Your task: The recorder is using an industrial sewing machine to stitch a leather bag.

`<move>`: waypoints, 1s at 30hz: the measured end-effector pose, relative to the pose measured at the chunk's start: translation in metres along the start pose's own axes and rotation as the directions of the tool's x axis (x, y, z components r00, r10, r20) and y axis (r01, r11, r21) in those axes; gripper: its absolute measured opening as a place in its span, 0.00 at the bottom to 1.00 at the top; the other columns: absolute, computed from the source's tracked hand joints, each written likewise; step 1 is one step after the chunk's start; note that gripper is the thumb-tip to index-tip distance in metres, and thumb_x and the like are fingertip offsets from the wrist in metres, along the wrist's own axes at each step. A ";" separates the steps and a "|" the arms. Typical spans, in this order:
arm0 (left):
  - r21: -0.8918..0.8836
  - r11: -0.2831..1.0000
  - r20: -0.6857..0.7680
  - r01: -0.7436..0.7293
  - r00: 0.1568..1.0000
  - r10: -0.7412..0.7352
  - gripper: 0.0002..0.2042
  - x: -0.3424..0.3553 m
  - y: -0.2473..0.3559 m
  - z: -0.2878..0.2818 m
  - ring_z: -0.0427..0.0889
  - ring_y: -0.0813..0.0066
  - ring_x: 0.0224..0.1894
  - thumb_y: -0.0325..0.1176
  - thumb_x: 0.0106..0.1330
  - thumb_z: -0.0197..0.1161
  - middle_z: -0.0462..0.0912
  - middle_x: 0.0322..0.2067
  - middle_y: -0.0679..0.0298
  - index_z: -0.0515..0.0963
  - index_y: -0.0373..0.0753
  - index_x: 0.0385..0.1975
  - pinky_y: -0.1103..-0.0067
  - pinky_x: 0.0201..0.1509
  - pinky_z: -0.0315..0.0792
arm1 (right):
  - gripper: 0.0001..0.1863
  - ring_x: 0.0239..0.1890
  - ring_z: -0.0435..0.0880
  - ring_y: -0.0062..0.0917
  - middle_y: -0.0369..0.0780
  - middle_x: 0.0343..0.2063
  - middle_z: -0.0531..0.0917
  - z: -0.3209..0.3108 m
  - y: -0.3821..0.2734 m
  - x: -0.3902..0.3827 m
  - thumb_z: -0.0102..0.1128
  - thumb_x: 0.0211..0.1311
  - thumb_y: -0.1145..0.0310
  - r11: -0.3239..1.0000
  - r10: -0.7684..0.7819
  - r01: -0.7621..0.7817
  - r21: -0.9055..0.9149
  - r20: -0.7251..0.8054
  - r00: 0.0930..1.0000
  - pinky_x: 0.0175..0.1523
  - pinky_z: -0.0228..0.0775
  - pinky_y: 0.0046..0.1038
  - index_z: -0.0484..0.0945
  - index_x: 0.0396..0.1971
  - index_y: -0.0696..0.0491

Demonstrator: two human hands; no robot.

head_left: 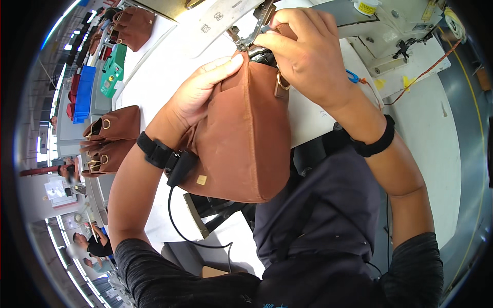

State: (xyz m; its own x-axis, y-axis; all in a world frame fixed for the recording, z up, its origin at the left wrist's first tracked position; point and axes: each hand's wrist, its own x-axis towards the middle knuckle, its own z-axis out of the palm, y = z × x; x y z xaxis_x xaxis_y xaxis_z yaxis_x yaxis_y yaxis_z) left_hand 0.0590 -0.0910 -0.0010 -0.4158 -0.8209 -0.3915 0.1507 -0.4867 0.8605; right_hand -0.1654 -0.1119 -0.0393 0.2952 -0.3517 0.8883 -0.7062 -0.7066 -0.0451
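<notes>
A brown handbag (231, 133) hangs tilted over the table edge above my lap, its top edge up at the presser foot (239, 41) of a sewing machine. My left hand (205, 87) grips the bag near that edge, thumb laid along the brown material. My right hand (310, 54) is closed beside the presser foot, with a brown piece (286, 31) showing between its fingers; whether this belongs to the bag I cannot tell. Below that hand, a gold ring with a brown tab (281, 87) sits on the bag's side. A small gold plate (202, 179) marks the bag's lower front.
More brown bags (110, 131) stand to the left, another (134, 28) at the far left. Beyond them are a green box (113, 71) and a blue bin (84, 95). A white tub (366, 6) and blue-handled scissors (352, 76) lie right. Other people (92, 241) sit farther left.
</notes>
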 end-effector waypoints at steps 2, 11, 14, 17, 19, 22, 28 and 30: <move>0.064 0.997 0.007 0.037 0.999 -0.038 0.16 0.000 0.003 -0.003 0.85 0.78 0.48 0.39 0.76 0.63 0.86 0.49 0.63 0.79 0.36 0.56 0.78 0.54 0.79 | 0.07 0.42 0.75 0.35 0.40 0.35 0.74 0.004 -0.001 -0.001 0.60 0.55 0.73 0.994 0.063 -0.052 0.092 -0.118 0.991 0.52 0.64 0.37 0.84 0.33 0.49; 0.170 0.980 0.113 0.106 0.986 -0.126 0.17 0.007 0.016 -0.024 0.84 0.75 0.52 0.35 0.76 0.61 0.85 0.53 0.62 0.77 0.35 0.60 0.76 0.60 0.78 | 0.04 0.41 0.77 0.36 0.43 0.39 0.77 0.011 0.004 -0.023 0.64 0.54 0.72 0.968 0.172 -0.117 0.223 -0.248 0.953 0.53 0.67 0.39 0.78 0.26 0.55; 0.083 0.990 0.169 0.113 0.978 -0.126 0.20 0.008 0.012 -0.033 0.83 0.72 0.56 0.33 0.75 0.60 0.84 0.56 0.60 0.73 0.34 0.65 0.73 0.64 0.76 | 0.17 0.46 0.82 0.33 0.38 0.44 0.85 -0.011 -0.004 -0.045 0.73 0.57 0.63 0.863 0.448 -0.296 0.411 -0.350 0.823 0.52 0.71 0.33 0.82 0.45 0.53; 0.122 0.986 0.104 0.113 0.987 -0.126 0.21 0.009 0.012 -0.037 0.83 0.70 0.56 0.32 0.75 0.60 0.83 0.57 0.59 0.71 0.34 0.66 0.73 0.64 0.76 | 0.20 0.47 0.83 0.30 0.39 0.43 0.85 -0.020 -0.029 -0.065 0.72 0.62 0.58 0.274 0.756 -0.657 0.703 0.265 0.599 0.54 0.72 0.31 0.81 0.49 0.54; 0.055 0.989 0.209 0.135 0.967 -0.144 0.22 0.010 0.014 -0.037 0.83 0.69 0.56 0.33 0.75 0.60 0.82 0.57 0.58 0.71 0.34 0.66 0.72 0.64 0.76 | 0.28 0.47 0.83 0.27 0.39 0.42 0.85 -0.009 -0.036 -0.070 0.73 0.63 0.49 0.207 0.708 -0.660 0.722 0.356 0.610 0.56 0.73 0.29 0.80 0.51 0.57; 0.166 0.977 0.096 0.130 0.984 -0.147 0.21 0.005 0.018 -0.031 0.82 0.69 0.57 0.35 0.76 0.59 0.82 0.57 0.58 0.71 0.34 0.65 0.71 0.66 0.74 | 0.28 0.49 0.80 0.20 0.38 0.46 0.82 0.014 -0.039 -0.067 0.74 0.63 0.51 -0.383 0.451 -0.594 0.708 0.704 0.549 0.54 0.72 0.24 0.80 0.51 0.59; 0.431 0.894 0.001 0.121 0.991 -0.134 0.20 -0.001 0.029 -0.021 0.80 0.78 0.56 0.39 0.75 0.63 0.84 0.54 0.65 0.77 0.36 0.61 0.76 0.63 0.72 | 0.24 0.34 0.75 0.14 0.28 0.30 0.78 0.007 -0.034 -0.059 0.77 0.59 0.50 -0.341 0.304 -0.753 0.563 0.824 0.478 0.42 0.66 0.18 0.85 0.42 0.55; 0.482 0.866 -0.030 0.133 0.990 -0.135 0.19 -0.001 0.030 -0.020 0.80 0.78 0.56 0.39 0.75 0.63 0.84 0.54 0.65 0.78 0.36 0.60 0.76 0.63 0.72 | 0.17 0.29 0.72 0.10 0.25 0.24 0.76 0.001 -0.033 -0.055 0.77 0.60 0.53 -0.402 0.287 -0.704 0.586 0.810 0.511 0.37 0.62 0.17 0.85 0.31 0.53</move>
State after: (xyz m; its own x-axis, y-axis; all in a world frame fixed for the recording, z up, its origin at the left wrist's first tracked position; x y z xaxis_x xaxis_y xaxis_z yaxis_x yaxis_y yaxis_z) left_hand 0.0819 -0.1110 0.0189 -0.4050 -0.7562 -0.5139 -0.3570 -0.3867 0.8503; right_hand -0.1579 -0.0696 -0.0869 0.4698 -0.8799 0.0712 0.4533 0.1713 -0.8748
